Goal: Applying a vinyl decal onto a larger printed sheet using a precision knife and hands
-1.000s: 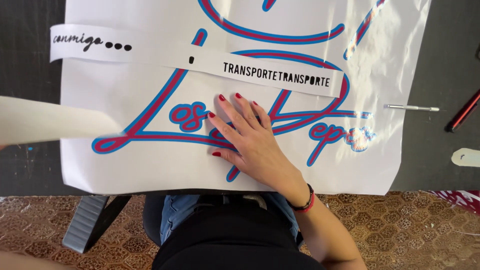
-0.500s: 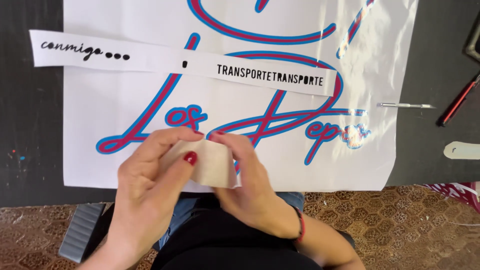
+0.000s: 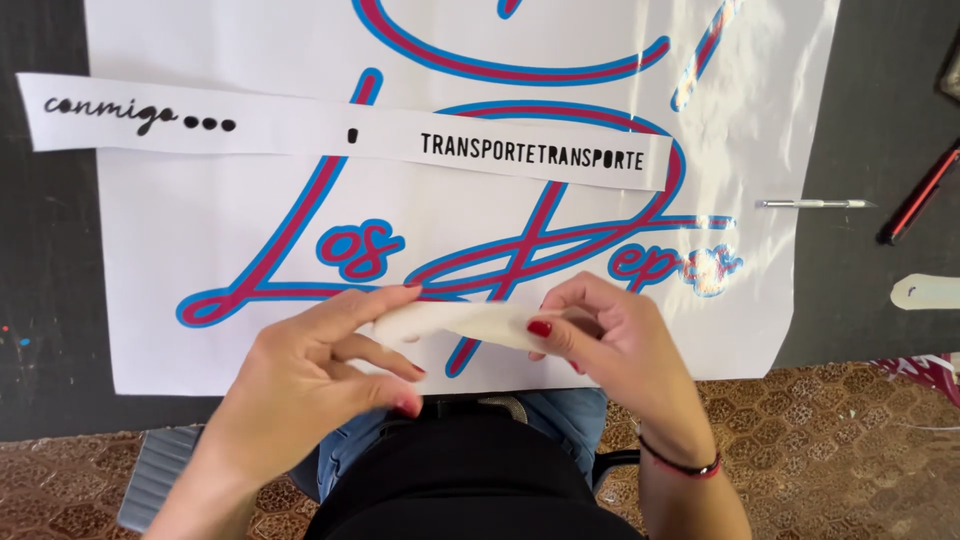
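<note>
Your hands: you're holding one pale folded strip of paper point(image 3: 460, 322) between them, just above the near edge of the bench point(image 3: 50, 300), right over your lap.
Left hand point(image 3: 300, 375): it's gripping the strip's left end, index finger lying along the top and thumb tucked under, looks like it's keeping the strip flat and steady.
Right hand point(image 3: 610, 335): it's pinching the right end between thumb and fingertips, probably pulling it taut or working at an edge, can't tell which.
Under the strip: one big white sheet point(image 3: 200, 230) with red-and-blue cursive lettering is lying flat on the dark bench, so the strip is hovering over its lower edge, not resting on it as far as I can see.
Further up: one long white banner strip point(image 3: 300, 130) with black lettering is lying across the sheet, its left end sticking out past it.
Off to the right: one slim silver craft knife point(image 3: 810, 204), one red-and-black pen point(image 3: 915, 195) and one small pale tab point(image 3: 925, 292) are sitting apart on the bench, within your reach.
</note>
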